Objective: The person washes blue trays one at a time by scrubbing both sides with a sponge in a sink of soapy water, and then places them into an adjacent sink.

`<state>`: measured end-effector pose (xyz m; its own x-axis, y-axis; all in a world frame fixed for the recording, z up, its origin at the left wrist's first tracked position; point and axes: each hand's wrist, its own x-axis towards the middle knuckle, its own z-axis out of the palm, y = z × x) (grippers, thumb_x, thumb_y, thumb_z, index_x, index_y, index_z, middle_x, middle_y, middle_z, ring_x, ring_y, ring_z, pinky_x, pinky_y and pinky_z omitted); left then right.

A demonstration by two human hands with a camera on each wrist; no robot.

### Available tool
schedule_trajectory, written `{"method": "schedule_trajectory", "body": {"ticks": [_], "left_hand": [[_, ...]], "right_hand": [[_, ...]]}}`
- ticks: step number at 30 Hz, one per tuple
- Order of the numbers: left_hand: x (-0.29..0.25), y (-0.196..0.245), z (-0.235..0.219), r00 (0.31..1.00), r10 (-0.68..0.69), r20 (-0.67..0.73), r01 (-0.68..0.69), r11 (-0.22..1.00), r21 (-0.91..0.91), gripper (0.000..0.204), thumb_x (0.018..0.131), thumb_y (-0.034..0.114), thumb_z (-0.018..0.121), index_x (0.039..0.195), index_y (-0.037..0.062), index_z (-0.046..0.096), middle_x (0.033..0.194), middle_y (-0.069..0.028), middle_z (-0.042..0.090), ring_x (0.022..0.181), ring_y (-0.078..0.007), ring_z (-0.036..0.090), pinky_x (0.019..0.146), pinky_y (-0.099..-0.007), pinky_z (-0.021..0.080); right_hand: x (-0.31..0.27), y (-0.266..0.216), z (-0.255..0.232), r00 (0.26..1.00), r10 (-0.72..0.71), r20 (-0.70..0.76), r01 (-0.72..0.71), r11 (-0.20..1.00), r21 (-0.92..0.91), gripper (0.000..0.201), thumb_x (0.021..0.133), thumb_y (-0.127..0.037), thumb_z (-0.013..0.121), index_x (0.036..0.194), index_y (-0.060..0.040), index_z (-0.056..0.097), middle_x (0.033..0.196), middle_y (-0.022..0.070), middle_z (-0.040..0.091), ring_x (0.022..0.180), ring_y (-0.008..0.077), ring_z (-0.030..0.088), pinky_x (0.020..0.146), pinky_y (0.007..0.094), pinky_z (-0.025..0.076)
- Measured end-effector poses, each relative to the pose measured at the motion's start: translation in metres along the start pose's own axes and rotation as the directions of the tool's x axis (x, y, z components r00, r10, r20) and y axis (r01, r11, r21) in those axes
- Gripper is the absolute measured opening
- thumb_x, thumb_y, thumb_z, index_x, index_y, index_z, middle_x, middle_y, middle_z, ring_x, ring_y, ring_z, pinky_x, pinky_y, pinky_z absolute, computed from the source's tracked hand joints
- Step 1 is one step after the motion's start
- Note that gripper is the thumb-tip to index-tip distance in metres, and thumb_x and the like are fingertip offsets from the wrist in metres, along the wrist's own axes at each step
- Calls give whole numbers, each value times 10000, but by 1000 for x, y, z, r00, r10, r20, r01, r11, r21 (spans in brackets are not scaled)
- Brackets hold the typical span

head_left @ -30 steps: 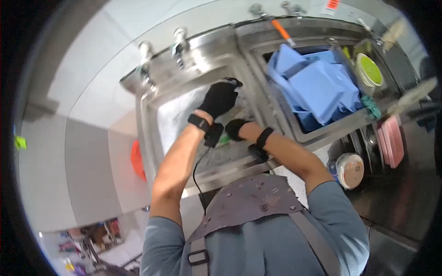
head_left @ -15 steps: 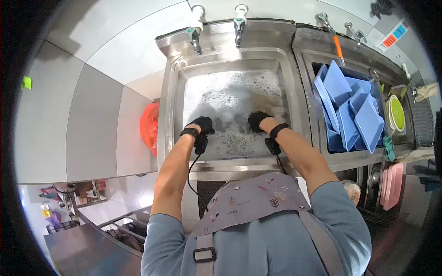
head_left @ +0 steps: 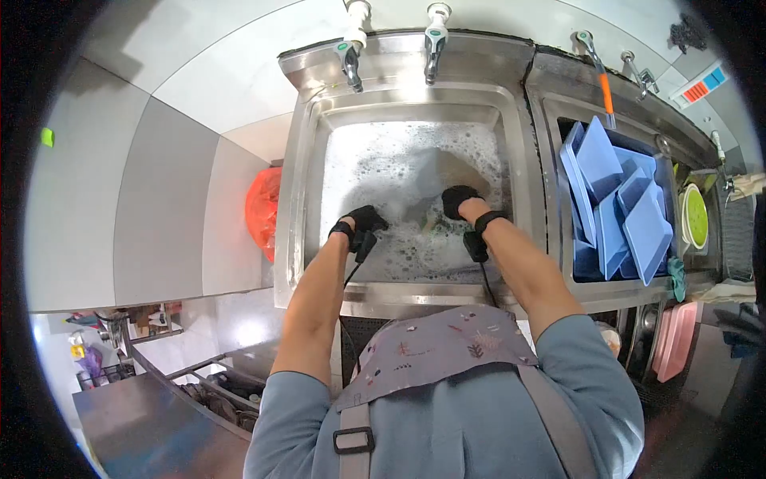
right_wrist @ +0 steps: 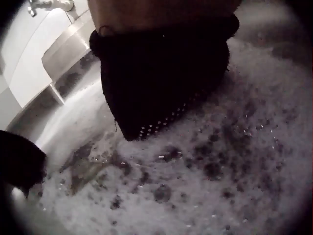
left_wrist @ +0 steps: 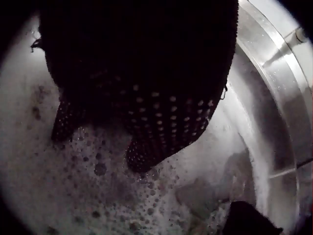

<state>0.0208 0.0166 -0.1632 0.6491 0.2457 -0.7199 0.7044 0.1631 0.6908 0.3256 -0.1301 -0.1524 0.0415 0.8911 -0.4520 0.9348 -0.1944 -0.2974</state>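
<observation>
Both hands wear black dotted gloves at a steel sink (head_left: 523, 191) full of soapy water (head_left: 383, 160). The left hand (head_left: 365, 218) is at the left of the basin; in the left wrist view that hand (left_wrist: 146, 98) has its fingertips dipping into the foam. Over the right part of the water is the right hand (head_left: 461, 201), and in the right wrist view its fingers are under the suds below the glove (right_wrist: 161, 83). A murky brownish shape (head_left: 455, 169) lies beneath the surface beyond the right hand. Whatever either hand touches underwater is hidden.
Blue trays (head_left: 610, 215) fill the neighbouring basin on the right, with a green-lidded tub (head_left: 694, 217) beyond. Two taps (head_left: 433, 56) stand behind the sink. A red bag (head_left: 262, 211) is at its left, pink trays (head_left: 675, 342) at lower right.
Over the last second the hands separated, the left moving to the basin's left side. Since half a second ago, the left has shifted slightly inward and the brownish shape shows more clearly. The view has also turned.
</observation>
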Motion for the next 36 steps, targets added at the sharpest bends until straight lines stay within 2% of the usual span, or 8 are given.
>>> {"method": "schedule_trajectory", "body": {"ticks": [1,5,7,10,19,22,27,36], "left_hand": [[7,4,5,976,-216,-15,186,872,-453,275,963,185,473,1178,114,630,1275,-33,598,1157,-204,529,1000,-303,400],[27,-4,8,996,-3,-87,40,903,427,238,851,302,616,908,97,722,898,-46,685,793,-170,614,726,-332,487],[21,6,9,998,-8,-69,31,938,344,224,865,268,599,927,85,711,904,-57,685,794,-176,619,724,-331,494],[19,12,7,998,31,-63,-15,970,243,205,885,217,574,955,66,693,914,-75,685,796,-186,626,720,-330,506],[1,19,5,704,702,107,-709,684,170,164,920,90,529,1005,22,652,943,-112,678,802,-210,640,727,-336,533],[-3,29,13,921,385,51,-350,881,-319,116,847,55,595,936,13,657,970,-106,667,842,-226,635,720,-358,525],[-14,68,34,852,516,87,-209,183,961,161,809,142,598,920,59,682,990,-150,658,986,-314,602,883,-438,461],[-17,58,5,753,652,-87,-249,404,880,203,731,222,570,744,63,696,824,-182,663,837,-365,625,770,-424,494]], "right_hand": [[15,14,20,996,16,89,-11,998,-66,346,889,-208,445,1108,-38,653,1305,177,544,1164,310,557,965,424,439],[7,22,29,992,30,125,-21,997,-67,341,901,-180,422,1113,-29,642,1239,182,587,1097,331,595,907,426,469],[34,69,104,828,-238,-508,240,969,-64,303,889,-140,444,1067,-29,662,1199,201,600,1067,334,606,895,424,475],[-20,-17,-33,967,10,254,53,969,-240,272,870,-123,478,1024,-31,682,1151,204,623,1030,340,620,876,426,492],[-28,-20,-28,954,-245,-171,199,947,-251,228,826,-82,509,935,-2,692,1128,212,627,971,364,632,826,442,516],[-36,-15,-28,884,-390,-256,256,865,-433,185,798,-62,535,875,9,688,1066,224,631,930,376,633,794,451,520],[-63,-40,-59,870,-426,-249,262,826,-499,139,746,-67,589,811,9,684,902,196,633,847,347,644,722,430,526],[-69,-47,-68,845,-511,-157,352,753,-556,115,734,-89,604,770,-58,708,829,172,645,762,336,662,644,430,536]]}}
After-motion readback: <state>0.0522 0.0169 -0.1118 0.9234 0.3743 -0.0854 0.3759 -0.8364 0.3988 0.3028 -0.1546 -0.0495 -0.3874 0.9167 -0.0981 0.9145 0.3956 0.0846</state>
